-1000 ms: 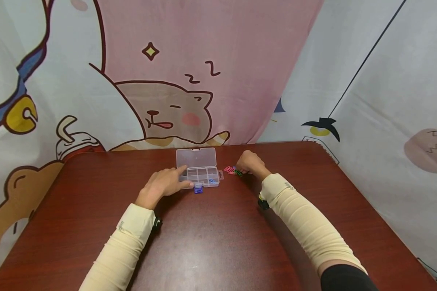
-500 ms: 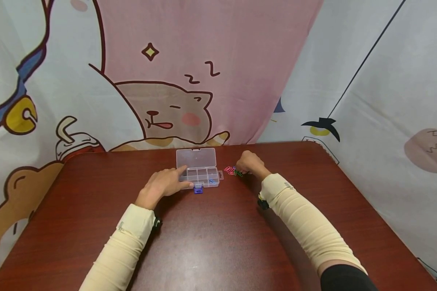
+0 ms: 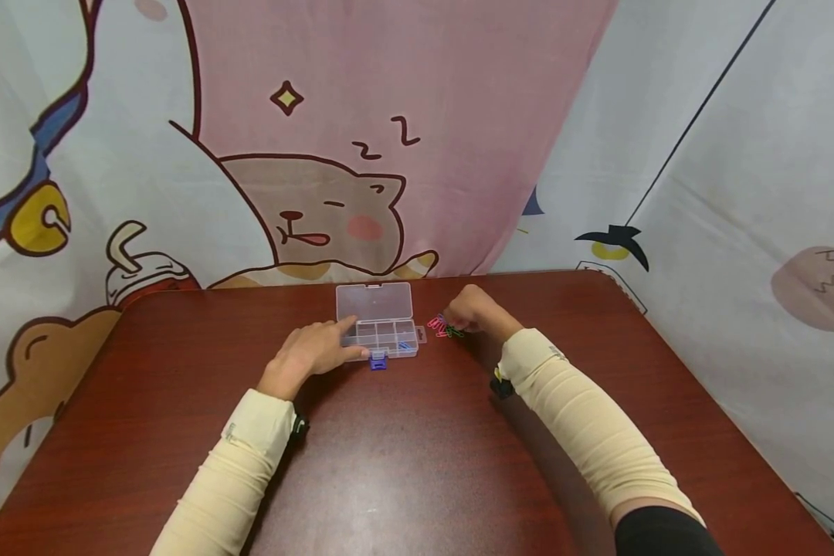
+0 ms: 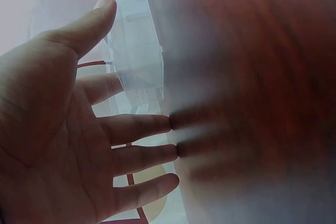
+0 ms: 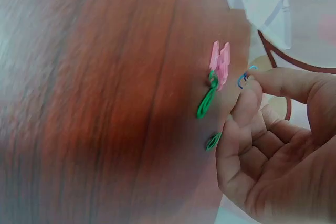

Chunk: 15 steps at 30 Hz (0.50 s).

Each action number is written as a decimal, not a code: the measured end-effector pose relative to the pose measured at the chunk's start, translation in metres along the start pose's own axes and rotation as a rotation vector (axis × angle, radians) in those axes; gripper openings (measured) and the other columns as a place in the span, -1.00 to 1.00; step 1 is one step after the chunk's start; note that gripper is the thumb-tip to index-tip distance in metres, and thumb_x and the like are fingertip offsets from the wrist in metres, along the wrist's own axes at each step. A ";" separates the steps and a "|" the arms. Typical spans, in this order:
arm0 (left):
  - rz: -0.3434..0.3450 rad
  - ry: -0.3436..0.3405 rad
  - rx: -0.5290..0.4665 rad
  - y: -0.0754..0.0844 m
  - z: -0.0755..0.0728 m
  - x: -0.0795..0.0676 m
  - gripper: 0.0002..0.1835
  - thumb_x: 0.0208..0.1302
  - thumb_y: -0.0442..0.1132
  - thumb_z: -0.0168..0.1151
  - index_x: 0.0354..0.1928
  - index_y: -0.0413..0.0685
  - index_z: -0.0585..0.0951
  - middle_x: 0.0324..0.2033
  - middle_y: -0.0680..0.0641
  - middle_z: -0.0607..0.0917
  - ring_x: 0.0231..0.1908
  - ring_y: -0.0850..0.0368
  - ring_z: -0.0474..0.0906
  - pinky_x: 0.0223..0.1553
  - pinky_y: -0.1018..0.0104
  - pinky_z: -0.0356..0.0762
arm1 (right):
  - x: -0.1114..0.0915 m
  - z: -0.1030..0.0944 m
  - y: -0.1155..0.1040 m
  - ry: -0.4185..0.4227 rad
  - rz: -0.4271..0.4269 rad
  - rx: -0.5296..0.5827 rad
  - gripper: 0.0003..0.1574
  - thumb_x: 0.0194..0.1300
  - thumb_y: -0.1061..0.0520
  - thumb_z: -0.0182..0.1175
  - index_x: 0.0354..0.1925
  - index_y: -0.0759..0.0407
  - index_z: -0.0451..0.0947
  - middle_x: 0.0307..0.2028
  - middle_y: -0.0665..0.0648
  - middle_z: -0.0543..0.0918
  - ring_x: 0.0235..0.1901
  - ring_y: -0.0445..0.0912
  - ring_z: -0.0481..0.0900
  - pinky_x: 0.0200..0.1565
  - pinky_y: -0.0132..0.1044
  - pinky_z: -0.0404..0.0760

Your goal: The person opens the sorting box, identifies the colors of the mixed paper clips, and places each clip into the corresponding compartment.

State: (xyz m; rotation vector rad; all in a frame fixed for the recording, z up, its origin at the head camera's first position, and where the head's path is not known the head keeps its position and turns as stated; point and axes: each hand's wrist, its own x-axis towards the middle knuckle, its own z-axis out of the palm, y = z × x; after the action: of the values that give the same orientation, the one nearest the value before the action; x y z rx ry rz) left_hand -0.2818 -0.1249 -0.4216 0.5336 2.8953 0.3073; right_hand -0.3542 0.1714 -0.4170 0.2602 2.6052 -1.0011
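Note:
My left hand (image 3: 313,349) lies at the left end of a clear plastic compartment box (image 3: 385,333), its lid (image 3: 375,301) raised behind. In the left wrist view the fingers of the left hand (image 4: 79,114) are straight, with the thumb by the box's front wall and the index finger partly behind it. Blue paper clips (image 3: 405,346) lie in a front right compartment. Right of the box, my right hand (image 3: 474,310) pinches a blue paper clip (image 5: 242,81) between thumb and index finger. Beside that hand lie pink paper clips (image 5: 220,61) and green paper clips (image 5: 208,98).
A blue latch (image 3: 378,362) hangs at the box's front, and a clear hang tab (image 3: 422,334) sticks out at its right end. The brown wooden table (image 3: 389,463) reaches back to a printed curtain (image 3: 361,139).
My right hand has shifted slightly left and up, a blue paper clip now pinched at its fingertips. The left hand and the box have stayed in place.

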 end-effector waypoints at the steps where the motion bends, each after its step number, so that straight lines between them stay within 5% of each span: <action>1: 0.004 0.000 0.003 0.000 0.000 0.000 -0.13 0.26 0.38 0.06 0.49 0.08 0.22 0.28 -0.30 0.45 0.20 -0.28 0.45 0.12 -0.21 0.41 | -0.001 0.000 -0.002 -0.012 -0.002 0.021 -0.85 0.07 0.17 0.33 -0.54 0.23 0.64 -0.62 0.07 0.64 -0.61 -0.15 0.59 -0.52 -0.28 0.60; 8: 0.003 0.003 0.001 -0.001 0.002 0.000 -0.14 0.26 0.38 0.06 0.48 0.10 0.22 0.28 -0.29 0.46 0.19 -0.28 0.46 0.12 -0.20 0.42 | -0.015 0.002 -0.015 -0.133 0.019 0.215 -0.79 0.12 0.16 0.34 -0.29 0.28 0.71 -0.56 0.03 0.68 -0.52 -0.15 0.64 -0.24 -0.18 0.66; 15: 0.009 0.008 0.009 -0.001 0.001 0.000 -0.14 0.27 0.37 0.07 0.48 0.07 0.23 0.26 -0.31 0.47 0.17 -0.29 0.47 0.11 -0.20 0.42 | -0.025 0.009 -0.028 -0.204 -0.014 0.287 -0.81 0.10 0.16 0.34 -0.31 0.26 0.70 -0.62 -0.02 0.65 -0.62 -0.21 0.58 -0.32 -0.23 0.65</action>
State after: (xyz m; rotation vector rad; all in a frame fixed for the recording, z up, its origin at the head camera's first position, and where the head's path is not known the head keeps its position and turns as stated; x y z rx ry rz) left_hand -0.2818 -0.1253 -0.4227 0.5481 2.9045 0.2988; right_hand -0.3367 0.1437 -0.3964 0.1966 2.2818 -1.3329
